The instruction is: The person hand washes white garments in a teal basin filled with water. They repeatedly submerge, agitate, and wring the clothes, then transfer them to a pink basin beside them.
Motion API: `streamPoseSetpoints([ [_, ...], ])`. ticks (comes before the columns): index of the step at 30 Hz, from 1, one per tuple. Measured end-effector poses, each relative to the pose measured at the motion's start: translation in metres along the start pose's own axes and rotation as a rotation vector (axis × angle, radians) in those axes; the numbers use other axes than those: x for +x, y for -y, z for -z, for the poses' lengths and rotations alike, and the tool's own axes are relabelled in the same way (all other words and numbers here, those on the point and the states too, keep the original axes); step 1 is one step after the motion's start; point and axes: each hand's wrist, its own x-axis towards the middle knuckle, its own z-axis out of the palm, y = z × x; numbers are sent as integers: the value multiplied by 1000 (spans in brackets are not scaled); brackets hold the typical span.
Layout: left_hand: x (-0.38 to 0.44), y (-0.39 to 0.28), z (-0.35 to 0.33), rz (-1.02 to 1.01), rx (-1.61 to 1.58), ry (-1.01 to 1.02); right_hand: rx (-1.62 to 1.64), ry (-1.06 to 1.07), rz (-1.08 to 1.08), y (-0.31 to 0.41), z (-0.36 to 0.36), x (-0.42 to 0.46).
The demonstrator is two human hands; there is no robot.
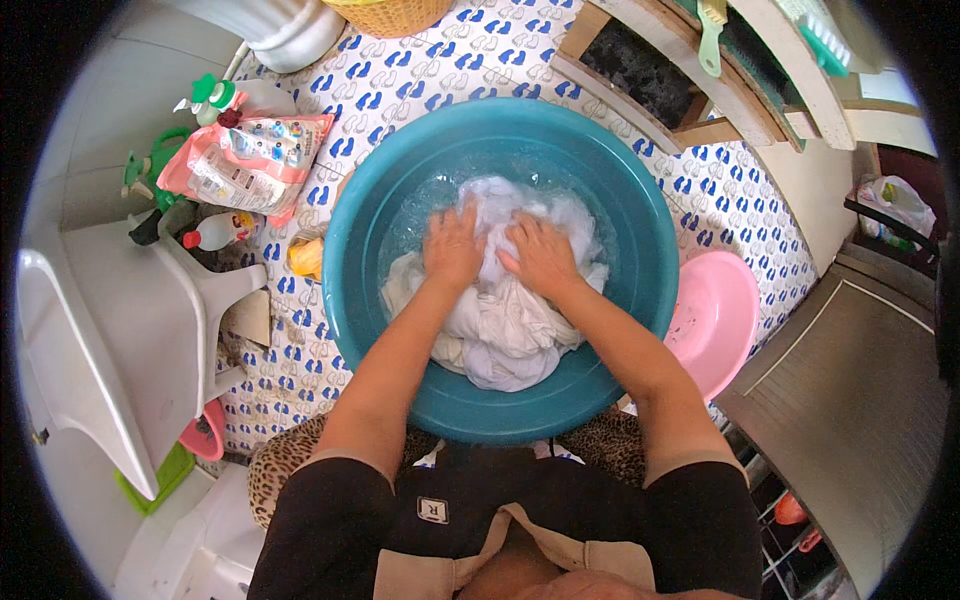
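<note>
A large teal plastic basin (495,420) stands before me on the tiled floor, with water in it. White and cream cloths (517,322) lie bunched and wet in the water. My left hand (454,244) rests on the upper left of the white cloth, fingers spread and slightly blurred. To its right, my right hand (541,255) presses on the same white cloth, fingers apart and pointing towards the basin's far side. The two hands are close together without touching. Whether any cloth is pinched under the fingertips is hidden.
Left of the basin are a pink detergent bag (244,165), a white bottle with a red cap (219,231), a green spray bottle (161,169) and a white plastic chair (135,300). A pink basin (720,322) touches or nears the right rim. Brushes (711,45) hang on a wooden frame (622,82).
</note>
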Motion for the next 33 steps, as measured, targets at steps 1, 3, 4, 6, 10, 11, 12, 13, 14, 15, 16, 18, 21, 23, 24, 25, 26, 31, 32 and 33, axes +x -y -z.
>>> streamPoseSetpoints([
  [1,5,8,-16,11,-5,-65,25,9,-60,1,-7,12],
  [3,23,28,-57,34,-18,-192,62,-77,-57,2,-25,31],
  [4,31,19,-39,122,-89,-49,74,-130,-72,-6,-35,38],
  [6,45,3,1,304,-222,238,-39,-215,-72,-25,-61,58],
  [10,64,8,9,193,-302,211,269,85,-400,-54,-48,111],
  [11,68,26,-2,183,-499,193,406,50,-476,-50,-37,105],
  [12,62,49,-14,198,-706,166,539,40,-533,-33,-10,96],
  [13,60,50,-4,250,-862,183,668,-11,-619,-35,13,85],
  [14,57,50,6,302,-1017,203,1136,-144,-594,-60,-6,72],
  [15,46,54,20,382,-1177,203,1403,-166,-784,-46,15,53],
  [16,31,24,73,367,-1189,290,1388,-194,-721,-53,29,31],
  [18,24,35,96,191,-1192,334,1247,-79,-536,-49,62,1],
  [21,3,4,147,-24,-1099,340,882,143,-288,-42,119,-34],
  [23,-14,-16,174,-192,-1078,362,700,230,-133,-31,148,-48],
  [24,-25,-27,191,-325,-1011,363,658,53,-21,-11,171,-56],
  [25,-37,-37,204,-392,-946,387,644,-103,73,5,185,-59],
  [26,-48,-46,216,-454,-880,408,628,-256,171,23,197,-59],
  [31,-90,-85,247,-714,-876,279,749,-104,174,57,236,-77],
  [32,-96,-90,255,-631,-820,228,739,-75,135,48,236,-74],
  [33,-104,-84,259,-586,-832,229,735,-25,115,60,242,-74],
])
